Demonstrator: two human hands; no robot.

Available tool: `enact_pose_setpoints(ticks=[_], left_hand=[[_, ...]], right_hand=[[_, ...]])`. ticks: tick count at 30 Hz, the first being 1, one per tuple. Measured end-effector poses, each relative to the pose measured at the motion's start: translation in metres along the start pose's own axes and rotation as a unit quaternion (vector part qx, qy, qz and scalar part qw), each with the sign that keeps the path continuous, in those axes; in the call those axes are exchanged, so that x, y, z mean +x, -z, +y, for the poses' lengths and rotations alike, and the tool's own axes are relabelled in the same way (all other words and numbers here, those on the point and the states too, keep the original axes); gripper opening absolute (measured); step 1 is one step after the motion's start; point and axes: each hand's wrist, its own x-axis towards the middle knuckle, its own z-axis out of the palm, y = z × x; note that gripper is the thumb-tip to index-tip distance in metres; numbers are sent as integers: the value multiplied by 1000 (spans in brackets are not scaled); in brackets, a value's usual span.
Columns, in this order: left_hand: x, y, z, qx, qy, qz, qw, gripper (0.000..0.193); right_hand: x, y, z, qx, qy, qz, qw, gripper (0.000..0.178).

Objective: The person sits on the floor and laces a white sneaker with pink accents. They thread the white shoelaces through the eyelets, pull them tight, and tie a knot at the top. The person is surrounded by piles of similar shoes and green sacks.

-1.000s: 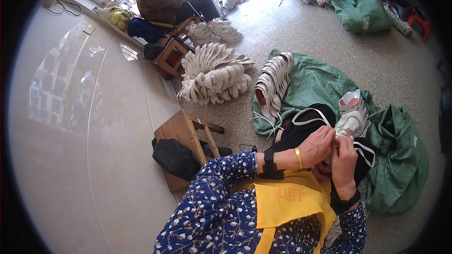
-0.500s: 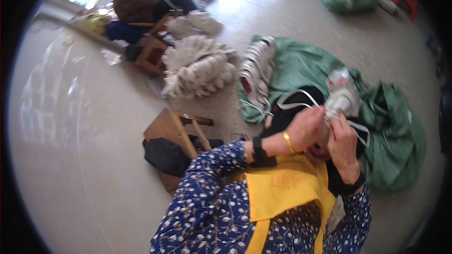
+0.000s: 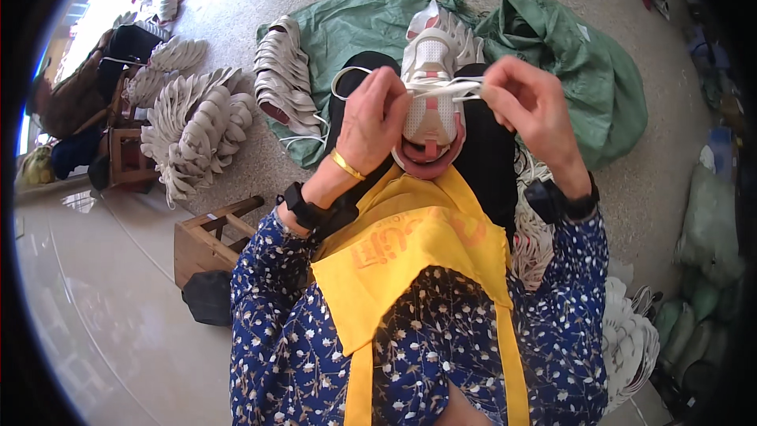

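A white and pink shoe upper (image 3: 430, 128) rests between my knees, its pink-lined opening toward me. A flat white shoelace (image 3: 443, 91) crosses over its tongue. My left hand (image 3: 371, 118) is closed in a pinch on the lace at the shoe's left side, and a loop of lace curves out behind the fingers. On the other side my right hand (image 3: 536, 106) pinches the lace between thumb and fingertips, with a small loop showing there. More white uppers (image 3: 467, 41) lie just beyond this one.
A row of nested uppers (image 3: 281, 75) lies on a green sack (image 3: 347, 16); another green sack (image 3: 587, 79) bulges at right. Piled uppers (image 3: 197, 130) and a wooden stool (image 3: 201, 244) are at left. Another person (image 3: 75, 99) sits at far left. Strung uppers (image 3: 532, 229) lie beside my right leg.
My hands, close together at the shoe before, are now apart with the lace stretched between them. The whole view has swung, so the shoe sits nearer the middle.
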Motion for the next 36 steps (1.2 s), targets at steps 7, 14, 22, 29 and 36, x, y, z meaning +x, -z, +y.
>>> enact_pose_setpoints(ticks=[7, 14, 22, 29, 36], left_hand=[[35, 3, 2, -202, 35, -220, 954, 24], [32, -4, -19, -259, 80, -198, 942, 17], [19, 6, -22, -334, 133, -153, 921, 24], [-7, 78, -43, -311, 211, -27, 926, 29], [-62, 185, -70, -342, 275, 129, 889, 30]], right_hand=[[35, -23, 2, 78, 53, -101, 990, 12], [28, -16, 16, 148, 60, -89, 983, 20], [-3, 7, 51, 48, -48, -18, 998, 25], [-52, 40, 89, 41, -132, 26, 990, 25], [-147, 153, 140, 214, -154, 196, 945, 24]])
